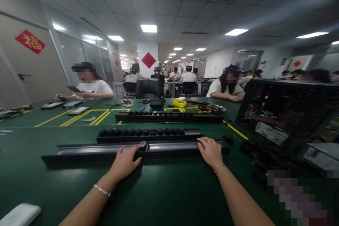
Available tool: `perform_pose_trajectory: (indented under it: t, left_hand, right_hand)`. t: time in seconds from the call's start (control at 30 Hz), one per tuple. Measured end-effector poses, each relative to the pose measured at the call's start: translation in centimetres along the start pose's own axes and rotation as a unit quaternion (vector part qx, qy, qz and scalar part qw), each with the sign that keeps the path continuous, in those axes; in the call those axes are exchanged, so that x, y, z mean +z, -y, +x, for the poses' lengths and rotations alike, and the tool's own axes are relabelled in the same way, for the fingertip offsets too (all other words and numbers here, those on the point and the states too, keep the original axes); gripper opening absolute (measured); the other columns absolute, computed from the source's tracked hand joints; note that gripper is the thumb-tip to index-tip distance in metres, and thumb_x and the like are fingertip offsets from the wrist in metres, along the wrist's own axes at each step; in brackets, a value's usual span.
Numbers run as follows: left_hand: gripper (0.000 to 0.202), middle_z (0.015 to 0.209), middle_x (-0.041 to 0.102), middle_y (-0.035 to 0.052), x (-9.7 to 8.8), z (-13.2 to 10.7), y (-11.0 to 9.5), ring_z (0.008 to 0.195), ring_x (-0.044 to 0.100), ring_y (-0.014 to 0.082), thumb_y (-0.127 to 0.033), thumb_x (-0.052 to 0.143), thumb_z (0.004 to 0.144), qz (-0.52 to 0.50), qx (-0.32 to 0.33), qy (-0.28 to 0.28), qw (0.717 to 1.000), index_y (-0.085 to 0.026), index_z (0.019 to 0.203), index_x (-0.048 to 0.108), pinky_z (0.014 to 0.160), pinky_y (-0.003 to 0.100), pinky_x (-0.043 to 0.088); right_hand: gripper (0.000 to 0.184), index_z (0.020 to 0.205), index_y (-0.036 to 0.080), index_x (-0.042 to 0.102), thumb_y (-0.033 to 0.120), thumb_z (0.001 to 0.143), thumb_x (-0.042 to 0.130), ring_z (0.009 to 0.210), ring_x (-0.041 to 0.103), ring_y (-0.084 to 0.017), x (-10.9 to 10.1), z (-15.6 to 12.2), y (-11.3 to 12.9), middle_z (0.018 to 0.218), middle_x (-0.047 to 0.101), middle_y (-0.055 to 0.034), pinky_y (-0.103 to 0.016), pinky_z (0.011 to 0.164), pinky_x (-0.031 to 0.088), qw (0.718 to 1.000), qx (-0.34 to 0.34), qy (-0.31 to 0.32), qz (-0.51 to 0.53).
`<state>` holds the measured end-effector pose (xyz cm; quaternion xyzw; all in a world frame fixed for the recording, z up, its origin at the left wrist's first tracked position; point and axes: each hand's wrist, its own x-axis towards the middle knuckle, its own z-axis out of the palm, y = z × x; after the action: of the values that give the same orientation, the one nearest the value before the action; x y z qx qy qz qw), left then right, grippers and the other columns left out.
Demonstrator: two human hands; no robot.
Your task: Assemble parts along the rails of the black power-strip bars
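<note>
Across the table in front of me lies a long black metal channel (pixel 169 148) with a shiny inside. One small black socket-like module (pixel 143 145) sits in it near the middle. My left hand (pixel 125 162) is closed over the channel's near wall, fingers over the top and thumb on the near side. Its fingertips reach close to the module; whether they touch it I cannot tell. Toward the channel's right end, my right hand (pixel 211 152) curls its fingers over the same wall, thumb hidden. Just behind lies a shorter black strip (pixel 194 131) carrying a row of similar black modules (pixel 138 132).
Another long black strip (pixel 169 117) lies farther back. An open computer case (pixel 280 113) stands at right. A yellow tray (pixel 179 103), cables and flat devices (pixel 78 111) lie beyond. A white object (pixel 21 214) is at lower left. Two people sit across the green table (pixel 164 190).
</note>
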<state>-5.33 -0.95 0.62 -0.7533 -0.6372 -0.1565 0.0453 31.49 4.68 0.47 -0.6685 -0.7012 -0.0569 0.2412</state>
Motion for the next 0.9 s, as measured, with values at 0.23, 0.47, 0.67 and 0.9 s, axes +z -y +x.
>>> perform_pose_trajectory:
  t: [0.23, 0.47, 0.67, 0.9]
  left_hand:
    - [0.041, 0.11, 0.062, 0.007, 0.6, 0.1, -0.6, 0.105, 0.053, 0.021, -0.04, 0.045, 0.077, -0.008, 0.005, -0.031, 0.999, -0.02, 0.113, 0.05, 0.102, 0.044, 0.021]
    - [0.041, 0.113, 0.062, 0.0035, 0.1, 0.1, -0.7, 0.107, 0.052, 0.0209, -0.039, 0.046, 0.077, -0.013, -0.002, -0.015, 1.0, -0.025, 0.116, 0.05, 0.103, 0.047, 0.017]
    - [0.035, 0.11, 0.063, 0.0064, -0.2, 0.6, -2.2, 0.106, 0.054, 0.0218, -0.04, 0.041, 0.08, -0.016, -0.032, -0.005, 0.999, -0.023, 0.109, 0.053, 0.101, 0.049, 0.02]
    - [0.036, 0.109, 0.063, 0.0051, 0.6, 0.6, -2.2, 0.103, 0.055, 0.0185, -0.039, 0.042, 0.08, -0.036, -0.007, -0.028, 0.999, -0.021, 0.11, 0.052, 0.104, 0.043, 0.021]
  right_hand:
    - [0.034, 0.107, 0.031, 0.058, 0.037, 0.085, 0.034, 0.109, 0.043, -0.02, -0.1, 0.0, 0.0, 0.115, 0.056, -0.0005, -0.038, 0.089, 0.031, 1.0, -0.001, 0.001, 0.005]
    - [0.035, 0.108, 0.031, 0.058, 0.037, 0.084, 0.033, 0.11, 0.043, -0.02, -0.2, 0.0, 0.0, 0.116, 0.056, -0.0009, -0.039, 0.089, 0.031, 1.0, 0.0, 0.008, 0.011]
    - [0.035, 0.109, 0.03, 0.058, 0.036, 0.084, 0.033, 0.11, 0.042, -0.02, -0.3, 0.0, 0.1, 0.116, 0.056, -0.0016, -0.039, 0.089, 0.031, 1.0, 0.0, 0.011, 0.007]
    - [0.035, 0.109, 0.03, 0.058, 0.035, 0.084, 0.034, 0.11, 0.042, -0.02, -0.3, 0.0, 0.2, 0.116, 0.055, -0.0019, -0.038, 0.089, 0.031, 1.0, 0.003, 0.01, 0.003]
